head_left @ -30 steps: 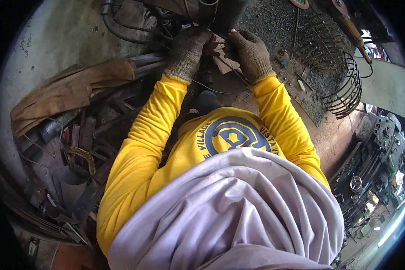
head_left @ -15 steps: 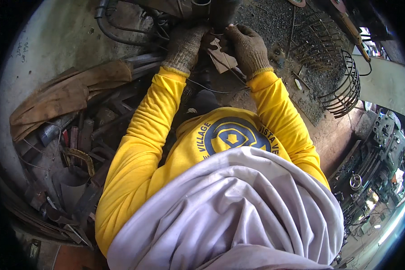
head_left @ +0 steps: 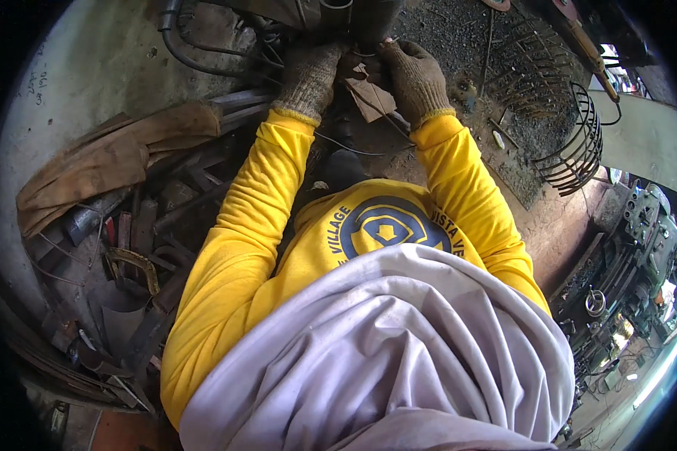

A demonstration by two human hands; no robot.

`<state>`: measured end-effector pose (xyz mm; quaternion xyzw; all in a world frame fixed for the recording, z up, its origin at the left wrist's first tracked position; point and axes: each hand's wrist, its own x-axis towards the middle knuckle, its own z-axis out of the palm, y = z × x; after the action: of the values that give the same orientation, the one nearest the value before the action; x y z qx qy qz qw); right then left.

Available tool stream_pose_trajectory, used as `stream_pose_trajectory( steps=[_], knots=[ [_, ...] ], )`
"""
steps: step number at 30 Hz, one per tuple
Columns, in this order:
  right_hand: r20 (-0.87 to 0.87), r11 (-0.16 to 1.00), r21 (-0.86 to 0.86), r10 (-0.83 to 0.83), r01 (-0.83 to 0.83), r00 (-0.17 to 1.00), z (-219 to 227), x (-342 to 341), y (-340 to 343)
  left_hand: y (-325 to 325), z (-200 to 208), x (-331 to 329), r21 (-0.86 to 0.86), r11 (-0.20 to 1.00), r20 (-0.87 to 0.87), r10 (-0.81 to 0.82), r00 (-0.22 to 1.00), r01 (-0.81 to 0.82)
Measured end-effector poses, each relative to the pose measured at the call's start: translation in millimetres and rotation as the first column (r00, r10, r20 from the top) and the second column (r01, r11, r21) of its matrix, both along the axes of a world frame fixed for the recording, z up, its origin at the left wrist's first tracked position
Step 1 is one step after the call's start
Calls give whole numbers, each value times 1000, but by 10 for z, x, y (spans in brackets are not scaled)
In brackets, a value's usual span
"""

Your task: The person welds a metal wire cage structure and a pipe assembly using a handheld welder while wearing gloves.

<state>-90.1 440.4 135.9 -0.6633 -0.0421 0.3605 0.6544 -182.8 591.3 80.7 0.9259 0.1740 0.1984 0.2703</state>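
Both hands wear brown knitted gloves and reach out to the top centre, close to a dark, rounded metal piece (head_left: 370,26). My left hand (head_left: 307,79) is closed at its lower left, the fingertips hidden from sight. On the other side my right hand (head_left: 417,81) has curled fingers, thumb and forefinger together by the lower edge of the dark piece. A thin curved edge shows between the hands; what either hand grips is too dark to make out. Below lies a torn tan piece of cardboard (head_left: 373,104), a thin dark cable crossing near it.
A brown cloth (head_left: 120,158) lies over scrap metal on the left, where a yellowish clamp-like piece (head_left: 134,267) also rests. Thick black hoses (head_left: 210,69) run at upper left. To the right are a curved wire-bar cage (head_left: 575,150), dark grit (head_left: 459,37) and machinery (head_left: 632,240).
The hands stay in nearly the same place. My left hand has shifted slightly, and the pale round rim above it shows a little higher.
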Motion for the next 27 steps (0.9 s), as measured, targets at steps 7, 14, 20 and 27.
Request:
stream_pose_trajectory(
  steps=[7,14,20,27],
  knots=[
    [52,999,-47,-23,26,998,-94,38,10,-107,138,-11,-513,855,41,109,993,-72],
    [20,999,-41,-20,21,1000,-77,39,-3,-176,270,-176,-676,723,229,19,973,144],
    [-31,999,6,-31,31,999,-97,19,27,-79,493,-156,-32,995,290,98,952,-93],
    [105,995,-101,11,0,994,-158,82,12,138,601,104,-177,934,261,-259,930,310]
  ],
)
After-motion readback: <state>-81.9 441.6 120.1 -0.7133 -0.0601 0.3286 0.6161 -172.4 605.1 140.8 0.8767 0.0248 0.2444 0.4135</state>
